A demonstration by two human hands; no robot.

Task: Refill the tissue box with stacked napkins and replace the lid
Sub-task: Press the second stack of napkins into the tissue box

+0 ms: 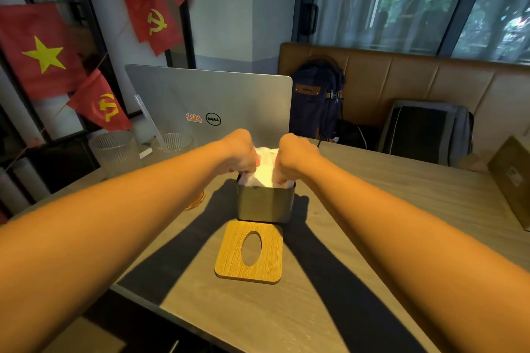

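A square grey metal tissue box (pixel 265 205) stands open in the middle of the table. A stack of white napkins (pixel 265 169) sticks up out of its top, between my hands. My left hand (pixel 241 152) grips the stack's left side with curled fingers. On the right side my right hand (pixel 295 156) grips it the same way, fingertips down inside the box rim. The wooden lid (pixel 229 255), square with an oval hole, lies flat on the table just in front of the box.
An open silver laptop (pixel 209 103) stands behind the box. Two ribbed glasses (pixel 114 152) are at the back left, and an amber object (pixel 196 200) peeks from under my left forearm. A cardboard box (pixel 513 178) sits at the right edge. Backpacks rest on the bench (pixel 401 80).
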